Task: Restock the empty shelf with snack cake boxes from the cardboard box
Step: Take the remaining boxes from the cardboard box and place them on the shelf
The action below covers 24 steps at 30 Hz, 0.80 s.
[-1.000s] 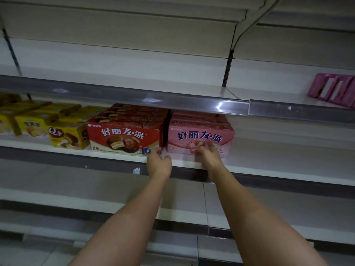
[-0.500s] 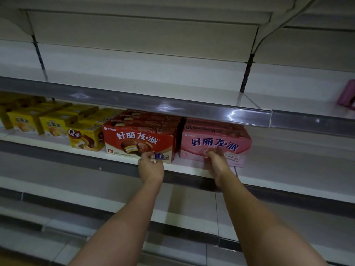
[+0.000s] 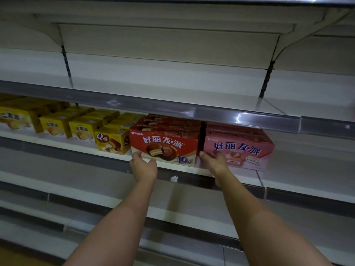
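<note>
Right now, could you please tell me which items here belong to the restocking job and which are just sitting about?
Job: red snack cake box, touched by left hand; pink snack cake box, touched by right hand; shelf.
Sitting about: yellow boxes.

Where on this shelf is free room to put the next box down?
The bare patch lies right of the pink box, running along the shelf to the frame edge. Left of it is crowded: the red box stands close beside the pink one, with yellow boxes packed further left. The left hand and right hand are at those box fronts.
</note>
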Tool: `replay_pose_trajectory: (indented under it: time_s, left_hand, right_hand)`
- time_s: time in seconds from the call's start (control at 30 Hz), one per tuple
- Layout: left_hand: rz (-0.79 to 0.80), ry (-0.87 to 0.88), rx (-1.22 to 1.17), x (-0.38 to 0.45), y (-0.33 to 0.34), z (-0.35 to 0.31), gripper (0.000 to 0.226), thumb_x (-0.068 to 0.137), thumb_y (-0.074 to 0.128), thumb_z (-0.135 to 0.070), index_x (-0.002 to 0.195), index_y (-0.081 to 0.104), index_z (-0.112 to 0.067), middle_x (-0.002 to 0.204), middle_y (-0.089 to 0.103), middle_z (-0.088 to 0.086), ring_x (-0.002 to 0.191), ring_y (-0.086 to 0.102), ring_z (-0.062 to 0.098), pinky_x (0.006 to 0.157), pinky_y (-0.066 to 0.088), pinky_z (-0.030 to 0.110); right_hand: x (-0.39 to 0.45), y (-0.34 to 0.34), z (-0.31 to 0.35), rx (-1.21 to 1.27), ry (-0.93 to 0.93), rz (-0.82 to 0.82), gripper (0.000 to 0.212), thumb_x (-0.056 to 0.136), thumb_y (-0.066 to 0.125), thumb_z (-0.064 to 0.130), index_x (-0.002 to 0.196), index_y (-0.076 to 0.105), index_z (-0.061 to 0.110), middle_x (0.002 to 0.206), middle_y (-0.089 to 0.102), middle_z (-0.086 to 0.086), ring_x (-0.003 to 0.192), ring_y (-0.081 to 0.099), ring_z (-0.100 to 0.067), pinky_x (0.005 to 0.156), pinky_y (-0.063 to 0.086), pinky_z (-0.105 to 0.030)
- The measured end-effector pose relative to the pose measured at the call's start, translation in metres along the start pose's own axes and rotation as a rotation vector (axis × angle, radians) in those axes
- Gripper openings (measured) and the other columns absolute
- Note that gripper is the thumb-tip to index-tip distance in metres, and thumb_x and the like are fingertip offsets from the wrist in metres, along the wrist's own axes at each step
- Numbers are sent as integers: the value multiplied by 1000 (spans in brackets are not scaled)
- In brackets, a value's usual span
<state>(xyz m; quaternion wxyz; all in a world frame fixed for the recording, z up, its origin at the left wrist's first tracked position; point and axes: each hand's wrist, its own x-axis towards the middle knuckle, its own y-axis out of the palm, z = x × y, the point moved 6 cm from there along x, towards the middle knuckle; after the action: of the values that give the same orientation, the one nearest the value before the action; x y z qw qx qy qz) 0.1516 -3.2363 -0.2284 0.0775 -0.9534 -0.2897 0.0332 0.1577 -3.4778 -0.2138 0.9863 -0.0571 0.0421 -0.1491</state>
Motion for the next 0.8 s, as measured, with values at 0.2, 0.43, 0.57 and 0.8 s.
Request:
replay_pose_trajectory:
  time_s: [0.2, 0.43, 0.57, 0.8]
  left_hand:
    - [131, 15, -44, 66, -15, -4, 73, 84, 61, -9, 147, 25, -13, 149, 35, 11, 132, 42, 30, 109, 37, 47]
    - [404, -19, -62, 91, 1, 0, 86, 85, 63, -12, 152, 11, -22, 150, 34, 12, 133, 39, 30, 111, 33, 43]
    - [450, -61, -71, 91, 10, 1, 98, 84, 66, -12, 153, -2, -21, 155, 16, 12, 139, 27, 31, 112, 26, 42]
    - [516, -61, -60, 95, 10, 2, 101, 84, 67, -13, 153, -6, -22, 156, 12, 12, 140, 24, 31, 113, 25, 44]
  right_hand:
    - [17, 35, -14, 12, 114, -232, 28, 85, 64, 22, 105, 56, 4, 94, 61, -15, 82, 57, -28, 74, 47, -39]
    - [13, 66, -12, 177, 141, -404, 38, 82, 65, 12, 118, 53, 12, 112, 63, -10, 98, 59, -28, 97, 47, -45]
    - [12, 68, -10, 263, 139, -470, 34, 82, 61, 5, 114, 51, 9, 111, 62, -10, 104, 59, -28, 100, 46, -47]
    - [4, 77, 0, 312, 100, -458, 23, 86, 57, 8, 108, 50, 8, 104, 59, -11, 92, 56, -24, 84, 45, -36]
